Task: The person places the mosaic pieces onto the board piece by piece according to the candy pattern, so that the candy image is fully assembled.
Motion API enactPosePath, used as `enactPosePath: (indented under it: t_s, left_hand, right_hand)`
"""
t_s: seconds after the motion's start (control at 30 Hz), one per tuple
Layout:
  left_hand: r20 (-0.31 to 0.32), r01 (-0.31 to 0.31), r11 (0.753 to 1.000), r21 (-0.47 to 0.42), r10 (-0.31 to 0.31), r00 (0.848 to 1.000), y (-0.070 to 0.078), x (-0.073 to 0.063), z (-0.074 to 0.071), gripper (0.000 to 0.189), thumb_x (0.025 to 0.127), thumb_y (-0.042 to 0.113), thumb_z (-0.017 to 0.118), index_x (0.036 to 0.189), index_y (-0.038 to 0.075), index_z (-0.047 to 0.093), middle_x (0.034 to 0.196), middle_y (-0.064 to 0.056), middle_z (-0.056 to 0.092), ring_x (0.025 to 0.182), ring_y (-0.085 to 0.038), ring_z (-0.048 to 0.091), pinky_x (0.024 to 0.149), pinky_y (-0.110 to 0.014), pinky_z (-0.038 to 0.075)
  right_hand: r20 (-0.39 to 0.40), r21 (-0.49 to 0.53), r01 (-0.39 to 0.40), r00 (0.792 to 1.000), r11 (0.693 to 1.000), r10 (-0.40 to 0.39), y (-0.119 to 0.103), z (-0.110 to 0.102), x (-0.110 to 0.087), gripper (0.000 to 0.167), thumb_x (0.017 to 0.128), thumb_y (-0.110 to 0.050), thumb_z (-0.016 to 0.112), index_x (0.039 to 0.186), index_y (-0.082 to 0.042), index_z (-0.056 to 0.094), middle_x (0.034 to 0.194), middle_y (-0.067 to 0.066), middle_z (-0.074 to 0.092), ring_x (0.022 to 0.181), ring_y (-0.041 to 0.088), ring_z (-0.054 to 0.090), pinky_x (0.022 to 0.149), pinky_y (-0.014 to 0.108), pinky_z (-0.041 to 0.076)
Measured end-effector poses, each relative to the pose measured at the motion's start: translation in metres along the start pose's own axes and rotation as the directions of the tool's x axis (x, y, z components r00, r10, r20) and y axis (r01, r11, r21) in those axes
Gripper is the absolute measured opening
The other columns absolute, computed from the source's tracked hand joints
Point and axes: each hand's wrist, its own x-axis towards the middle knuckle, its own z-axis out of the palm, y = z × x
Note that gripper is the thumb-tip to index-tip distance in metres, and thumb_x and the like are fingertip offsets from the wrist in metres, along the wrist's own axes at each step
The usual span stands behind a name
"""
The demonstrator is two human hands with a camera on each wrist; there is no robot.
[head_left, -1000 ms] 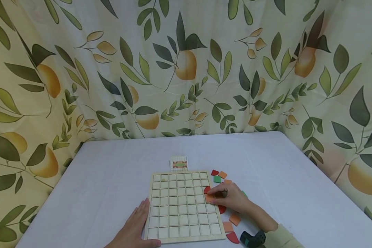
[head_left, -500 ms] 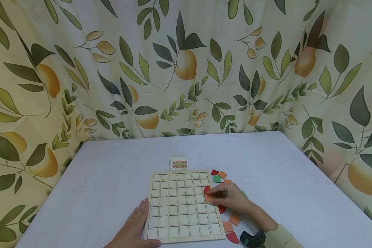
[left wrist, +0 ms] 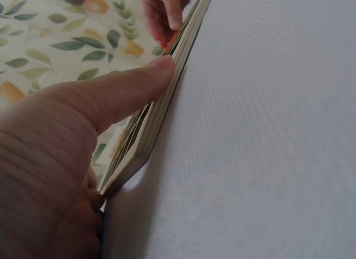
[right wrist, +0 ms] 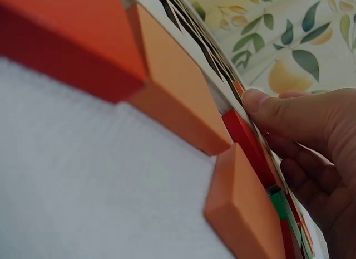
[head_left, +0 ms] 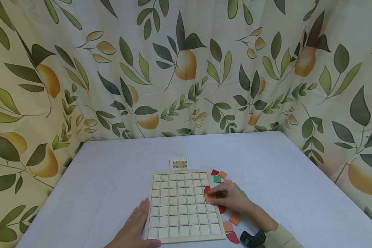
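A wooden grid board (head_left: 186,238) lies flat on the white-covered table in the head view. My left hand (head_left: 131,225) rests at its front left corner, fingers straight along the left side and the thumb (left wrist: 133,86) on the front edge. At the board's right side, my right hand (head_left: 230,198) pinches an orange square tile (head_left: 208,198) between thumb and fingers, over a cell of the rightmost column. Just behind that tile sits a red quarter-round tile (head_left: 207,189), also in the rightmost column. The fingers hide part of the orange tile.
Loose tiles lie along the board's right side, among them a green square (head_left: 217,179), an orange square (head_left: 234,219) and a red quarter-round (head_left: 232,237). A pattern card (head_left: 179,163) lies behind the board. A patterned curtain (head_left: 186,103) hangs behind the table.
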Motion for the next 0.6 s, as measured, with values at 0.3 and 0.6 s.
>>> enactPosePath:
  t_s: [0.3,0.6]
  left_hand:
    - [-0.001,-0.016,1.000,-0.007,0.016,1.000,-0.002,0.001,0.004,0.121,0.066,0.063,0.069,0.144,-0.007,0.008,0.149,-0.022,0.012,0.137,-0.034,0.007,0.106,-0.039,0.005]
    - [-0.020,-0.048,0.999,-0.003,0.048,0.999,-0.003,0.000,0.003,0.119,0.067,0.062,0.069,0.143,-0.009,0.010,0.148,-0.024,0.013,0.136,-0.036,0.008,0.091,-0.003,-0.012]
  right_hand:
    - [-0.023,-0.028,-0.066,0.998,0.997,0.066,0.023,-0.006,-0.005,0.024,0.076,-0.023,0.076,0.099,-0.015,0.072,0.093,-0.006,0.067,0.088,0.015,0.057,0.074,0.030,0.050]
    - [-0.050,-0.046,-0.075,0.996,0.996,0.072,0.030,-0.016,-0.015,0.025,0.076,-0.021,0.076,0.100,-0.013,0.071,0.095,-0.004,0.067,0.092,0.017,0.057,0.079,0.033,0.050]
